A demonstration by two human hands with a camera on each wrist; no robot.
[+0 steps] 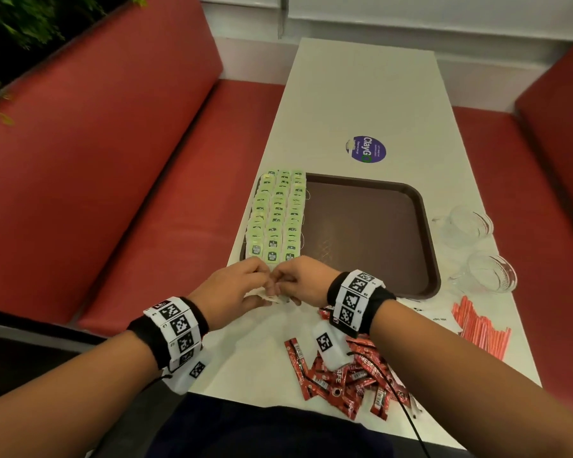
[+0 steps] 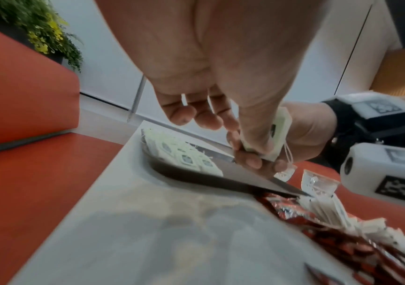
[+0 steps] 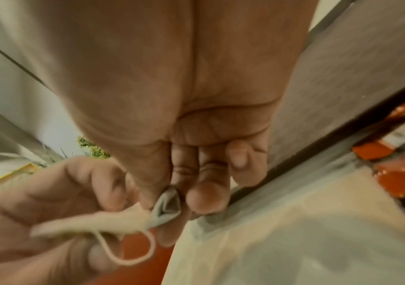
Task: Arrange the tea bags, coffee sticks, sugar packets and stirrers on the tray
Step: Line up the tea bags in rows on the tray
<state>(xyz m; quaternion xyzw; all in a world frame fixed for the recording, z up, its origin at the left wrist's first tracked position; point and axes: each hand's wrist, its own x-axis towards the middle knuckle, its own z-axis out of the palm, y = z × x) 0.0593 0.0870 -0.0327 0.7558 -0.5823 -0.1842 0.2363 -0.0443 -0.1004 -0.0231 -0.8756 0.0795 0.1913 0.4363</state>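
While both hands' fingers (image 1: 272, 285) pinch one tea bag (image 2: 278, 133) at the tray's (image 1: 420, 200) 6 o'clock edge, three rows (image 1: 277, 216) fill its 9 o'clock side; coffee sticks (image 1: 351, 381), stirrers (image 1: 480, 328), sugar remain.

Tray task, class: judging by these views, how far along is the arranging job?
Done: three rows of tea bags line the left side of the tray. In hand: the left hand and right hand together pinch one more tea bag. Left: coffee sticks, stirrers and white packets lie on the table.
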